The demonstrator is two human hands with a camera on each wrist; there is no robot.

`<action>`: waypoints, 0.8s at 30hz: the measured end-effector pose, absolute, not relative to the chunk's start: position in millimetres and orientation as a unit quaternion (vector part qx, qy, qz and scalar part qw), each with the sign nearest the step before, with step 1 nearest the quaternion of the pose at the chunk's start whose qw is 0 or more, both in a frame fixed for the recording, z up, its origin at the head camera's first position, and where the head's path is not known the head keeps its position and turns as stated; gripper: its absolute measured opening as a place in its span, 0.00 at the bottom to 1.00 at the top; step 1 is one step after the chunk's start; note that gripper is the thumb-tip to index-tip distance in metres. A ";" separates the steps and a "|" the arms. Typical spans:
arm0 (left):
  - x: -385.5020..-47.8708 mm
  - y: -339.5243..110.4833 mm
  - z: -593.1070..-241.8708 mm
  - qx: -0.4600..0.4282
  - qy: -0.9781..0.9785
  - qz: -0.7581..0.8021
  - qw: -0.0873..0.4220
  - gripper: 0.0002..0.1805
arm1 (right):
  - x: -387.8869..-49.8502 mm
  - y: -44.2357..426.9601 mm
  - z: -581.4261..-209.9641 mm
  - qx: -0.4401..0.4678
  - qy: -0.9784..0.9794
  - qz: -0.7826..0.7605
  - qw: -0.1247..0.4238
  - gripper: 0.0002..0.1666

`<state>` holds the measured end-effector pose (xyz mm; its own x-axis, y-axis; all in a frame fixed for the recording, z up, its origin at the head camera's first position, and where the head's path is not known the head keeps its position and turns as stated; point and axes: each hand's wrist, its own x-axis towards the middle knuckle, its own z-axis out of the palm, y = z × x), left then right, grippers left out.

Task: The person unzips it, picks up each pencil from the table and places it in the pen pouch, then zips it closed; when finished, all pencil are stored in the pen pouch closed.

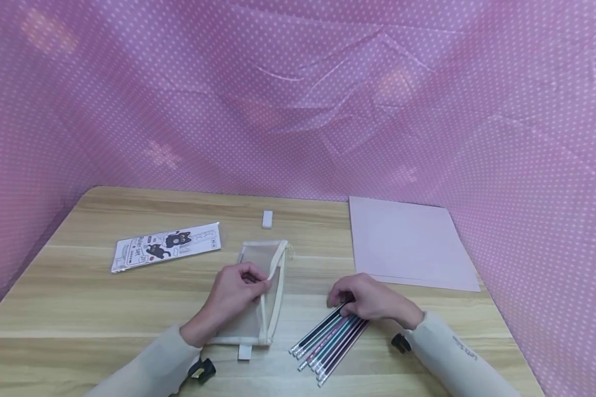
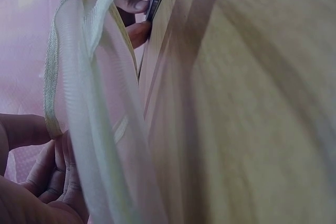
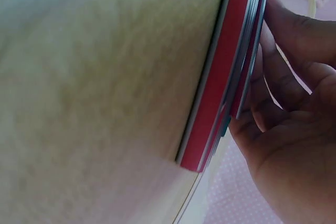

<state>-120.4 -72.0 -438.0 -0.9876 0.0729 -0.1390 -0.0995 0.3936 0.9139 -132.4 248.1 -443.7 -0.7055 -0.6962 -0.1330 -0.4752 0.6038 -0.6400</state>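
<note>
A ruler set (image 1: 166, 247), white block (image 1: 267, 219) and pale sheet (image 1: 411, 242) lie apart.

The left hand (image 1: 235, 289) pinches, its thumb (image 2: 26, 129) set against its fingertips, and the other fingers (image 2: 71, 177) curl in beside that grip towards the palm (image 2: 21, 203). Behind those fingers, the bare left wrist (image 1: 197, 331) runs back into the pale sleeve of the left arm (image 1: 144, 366). Well apart from them, the right hand (image 1: 372, 298) grips low, knuckles up, its fingers bent inward and its thumb (image 3: 302, 38) near them. Behind these, the bare right wrist (image 1: 411, 316) leads back to the right arm (image 1: 457, 355), pale-sleeved and slanting outward.
</note>
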 end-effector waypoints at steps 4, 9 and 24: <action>-120.2 -73.1 -437.7 -0.006 0.830 0.552 0.078 0.06 | -133.8 245.9 -444.3 -0.341 0.871 -0.291 0.202 0.19; -120.0 -73.5 -436.8 -0.008 0.832 0.550 0.078 0.06 | -135.6 244.4 -444.4 -0.347 0.867 -0.289 0.212 0.17; -121.3 -74.0 -436.7 -0.013 0.830 0.551 0.088 0.06 | -141.9 248.9 -438.5 -0.306 0.853 -0.372 0.200 0.10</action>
<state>-121.3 -74.0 -436.7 -0.9840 0.0751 -0.1617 -0.1198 0.3935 0.9115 -141.9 248.9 -438.5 -0.7333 -0.6703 -0.1134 -0.3734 0.5366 -0.7567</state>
